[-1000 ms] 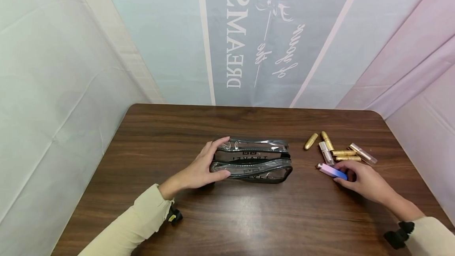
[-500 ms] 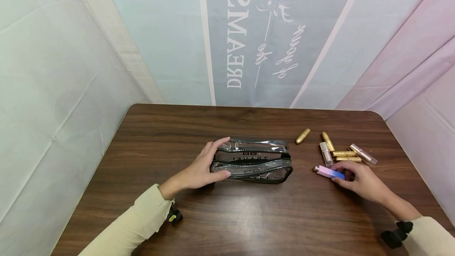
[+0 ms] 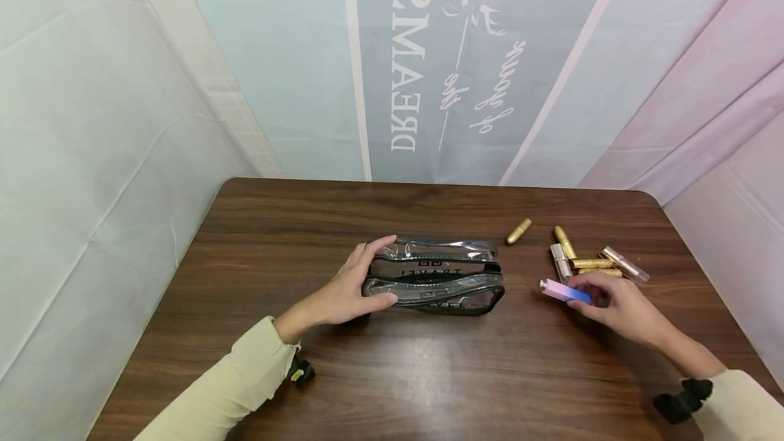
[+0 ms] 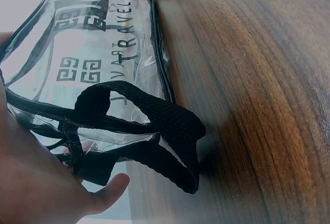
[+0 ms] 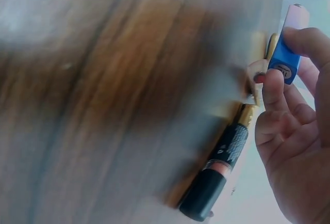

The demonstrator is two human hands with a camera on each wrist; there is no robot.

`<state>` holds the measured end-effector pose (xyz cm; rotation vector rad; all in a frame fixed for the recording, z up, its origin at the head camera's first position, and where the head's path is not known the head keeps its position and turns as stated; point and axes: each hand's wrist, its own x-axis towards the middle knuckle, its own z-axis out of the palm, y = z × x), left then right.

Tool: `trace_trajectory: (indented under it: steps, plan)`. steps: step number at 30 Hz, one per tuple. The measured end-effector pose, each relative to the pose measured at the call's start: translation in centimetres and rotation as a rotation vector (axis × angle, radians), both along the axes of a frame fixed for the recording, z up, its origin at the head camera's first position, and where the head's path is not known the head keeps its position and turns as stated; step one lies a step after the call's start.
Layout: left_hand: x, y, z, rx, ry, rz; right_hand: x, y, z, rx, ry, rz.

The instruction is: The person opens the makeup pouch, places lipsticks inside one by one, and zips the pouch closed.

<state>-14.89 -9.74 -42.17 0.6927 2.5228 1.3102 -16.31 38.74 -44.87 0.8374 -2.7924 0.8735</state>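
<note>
My left hand (image 3: 350, 291) holds the left end of a clear zip pouch (image 3: 450, 284) with black piping, fingers on its far side and thumb on its near side. In the left wrist view the pouch (image 4: 87, 43) shows the printed word TRAVEL and a black strap loop (image 4: 175, 126). Thumb and fingers of my right hand (image 3: 625, 308) pinch a lipstick tube (image 3: 560, 290), pink fading to blue, to the right of the pouch. In the right wrist view the blue end of this lipstick (image 5: 283, 61) faces the camera, with a round label on it.
Several gold and clear-ended lipstick tubes (image 3: 591, 264) lie in a group just beyond my right hand. A single gold tube (image 3: 518, 231) lies apart, near the pouch's far right corner. Close to the right hand is a tube with a black end (image 5: 206, 188). Fabric walls surround the brown table (image 3: 294, 223).
The single gold tube has rolled left, away from the group. My right hand has shifted slightly left with the pink and blue lipstick. The left hand and pouch have stayed put.
</note>
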Motion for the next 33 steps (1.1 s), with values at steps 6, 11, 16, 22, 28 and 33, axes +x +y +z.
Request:
trace_trajectory:
  steps: [6, 11, 16, 22, 28, 33]
  plan:
    - [0.0, 0.0, 0.0, 0.003, -0.001, -0.005, -0.4, -0.6, 0.7, -0.039, 0.005, 0.018]
    - [-0.1, 0.0, 0.0, 0.014, 0.035, -0.011, -0.7, -1.0, 1.2, -0.058, -0.006, 0.021]
    - [0.0, 0.0, 0.0, 0.007, 0.028, -0.01, -0.4, -2.2, 2.6, -0.083, -0.014, 0.015]
    - [0.0, 0.0, 0.0, -0.002, 0.0, -0.005, -0.7, -2.2, 2.9, -0.094, -0.046, 0.007]
    - [0.0, 0.0, -0.2, -0.002, 0.009, -0.001, -0.8, -2.5, 3.5, -0.089, -0.028, -0.008]
    - [0.0, 0.1, -0.4, -0.006, 0.003, 0.003, -0.9, -2.9, 4.1, -0.094, -0.045, -0.037]
